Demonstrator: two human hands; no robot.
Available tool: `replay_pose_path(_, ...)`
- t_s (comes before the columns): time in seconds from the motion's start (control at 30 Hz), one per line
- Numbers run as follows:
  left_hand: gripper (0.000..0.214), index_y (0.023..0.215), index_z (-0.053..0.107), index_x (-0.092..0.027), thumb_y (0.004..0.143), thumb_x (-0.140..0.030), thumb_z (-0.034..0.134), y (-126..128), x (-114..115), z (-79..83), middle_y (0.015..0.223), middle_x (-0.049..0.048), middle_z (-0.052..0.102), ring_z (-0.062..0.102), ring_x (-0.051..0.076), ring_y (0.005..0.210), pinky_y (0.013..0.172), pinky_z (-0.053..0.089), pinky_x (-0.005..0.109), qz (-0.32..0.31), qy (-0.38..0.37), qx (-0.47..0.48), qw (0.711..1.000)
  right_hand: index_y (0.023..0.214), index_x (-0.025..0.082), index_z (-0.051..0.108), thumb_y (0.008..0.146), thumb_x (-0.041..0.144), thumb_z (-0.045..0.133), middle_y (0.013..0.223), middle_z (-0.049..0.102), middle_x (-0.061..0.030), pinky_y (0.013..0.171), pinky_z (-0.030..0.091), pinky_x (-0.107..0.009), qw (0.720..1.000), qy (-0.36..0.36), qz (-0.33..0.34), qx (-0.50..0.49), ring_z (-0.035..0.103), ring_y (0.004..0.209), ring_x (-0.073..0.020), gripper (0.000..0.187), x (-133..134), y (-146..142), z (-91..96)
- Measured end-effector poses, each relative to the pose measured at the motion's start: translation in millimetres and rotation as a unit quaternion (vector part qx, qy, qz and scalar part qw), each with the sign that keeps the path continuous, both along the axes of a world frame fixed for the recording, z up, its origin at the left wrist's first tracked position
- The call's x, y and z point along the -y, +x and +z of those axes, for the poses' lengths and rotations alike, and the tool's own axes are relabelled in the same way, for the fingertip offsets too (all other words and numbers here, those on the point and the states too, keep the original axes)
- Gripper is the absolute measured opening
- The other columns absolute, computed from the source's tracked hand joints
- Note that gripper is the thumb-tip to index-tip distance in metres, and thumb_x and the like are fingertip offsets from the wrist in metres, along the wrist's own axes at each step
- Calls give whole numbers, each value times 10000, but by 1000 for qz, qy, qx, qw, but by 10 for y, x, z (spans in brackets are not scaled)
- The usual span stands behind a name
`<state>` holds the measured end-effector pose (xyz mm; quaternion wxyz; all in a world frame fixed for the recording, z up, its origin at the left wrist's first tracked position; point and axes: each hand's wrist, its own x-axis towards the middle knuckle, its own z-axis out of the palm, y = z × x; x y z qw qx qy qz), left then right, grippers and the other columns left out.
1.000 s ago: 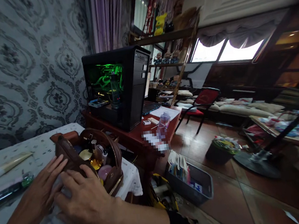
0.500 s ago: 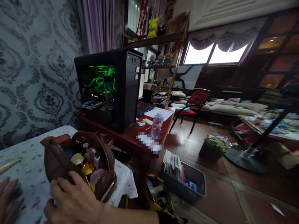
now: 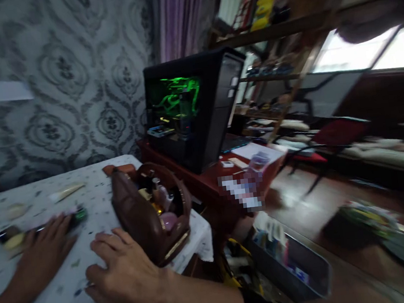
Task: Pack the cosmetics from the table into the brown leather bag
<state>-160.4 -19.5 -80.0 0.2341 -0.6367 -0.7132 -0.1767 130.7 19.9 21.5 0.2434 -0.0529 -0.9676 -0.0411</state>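
Note:
My left hand (image 3: 47, 249) lies with its fingers stretched out over the patterned white tablecloth (image 3: 92, 178). By its fingertips is a small dark item with a green end (image 3: 80, 214), blurred. Left of the fingers sits a small round pale-topped container (image 3: 14, 241). My right hand (image 3: 124, 270) rests beside a brown zip-up cosmetic bag (image 3: 136, 217), its fingers loosely bent and apart, with nothing visible in them. The bag stands open, holding several bottles and a pink rounded item (image 3: 169, 220). Part of its inside is hidden.
A cream tube (image 3: 67, 191) lies behind my left hand. Past the bag, a computer tower (image 3: 197, 113) and a clear bottle (image 3: 257, 169) stand on a red-brown desk (image 3: 208, 175). A grey bin (image 3: 291, 263) with papers is on the floor to the right.
The view has turned left, so the bag and desk appear farther right. More of my left hand and the small items around it shows. My right hand remains beside the bag.

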Motion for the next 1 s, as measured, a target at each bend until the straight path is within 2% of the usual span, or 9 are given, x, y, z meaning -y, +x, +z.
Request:
replay_pose_path(0.07,603,1332,524,-53,922,-417,273,-12,27,12,1395,249,537,489,388,1312,1037,353,630,28,-34,-20,999,925,174,673,960,358,519,1118,620,-109,1068,375,-426,998,-30,31,34,515,1187,-251,242,13,-144,-99)
replay_pose_path(0.2,552,1379,474,-75,941,-363,299,-49,40,6,1459,229,477,420,337,1381,1085,319,602,108,-36,-10,993,956,149,692,935,320,569,1077,642,-113,989,441,-401,991,-84,35,95,571,1092,-252,213,16,-478,-203)
replay_pose_path(0.3,511,1359,492,-88,955,-349,320,-68,46,20,1448,224,492,420,353,1371,1075,323,612,120,-21,20,992,961,137,705,924,287,579,1052,663,-115,947,460,-380,983,-123,22,133,591,1062,-254,200,19,-745,-217)
replay_pose_path(0.43,388,1179,628,-164,983,-342,344,-76,111,144,1208,150,658,570,302,1152,1008,412,489,101,16,48,994,962,140,717,916,288,578,1051,680,-118,919,466,-379,972,-180,-4,149,606,1045,-263,208,18,-1098,-318)
replay_pose_path(0.53,383,1068,663,-185,1004,-332,315,-92,182,226,1001,110,670,582,269,981,909,444,444,118,24,54,991,950,140,717,914,266,563,1012,686,-120,911,463,-374,970,-201,-21,133,603,1032,-258,203,10,-1296,-481)
replay_pose_path(0.63,371,1071,658,-184,1003,-341,330,-105,222,236,1047,119,650,549,277,1019,900,431,451,122,25,60,990,946,155,703,913,217,545,1019,675,-104,925,452,-372,974,-207,-25,92,574,1057,-248,173,2,-1384,-641)
replay_pose_path(0.77,354,1000,669,-205,1014,-329,338,-113,254,233,1005,76,690,572,239,1035,998,374,454,76,-7,64,995,967,173,685,895,172,548,1087,654,-89,952,446,-377,968,-246,-21,50,552,1073,-239,154,-25,-1385,-779)
replay_pose_path(0.9,337,1138,624,-205,989,-435,428,-133,318,288,1032,70,701,603,237,1017,1058,317,481,21,-53,71,996,1079,171,670,856,156,568,1188,629,-114,1015,434,-414,953,-303,-22,8,540,1139,-259,246,-53,-1370,-883)
replay_pose_path(1.0,375,1203,590,-199,971,-468,469,-139,307,306,1081,89,692,595,259,1036,1068,292,501,15,-75,83,994,1146,174,654,842,148,568,1304,580,-142,1075,401,-462,950,-312,-23,-8,495,1256,-287,317,-52,-1374,-934)
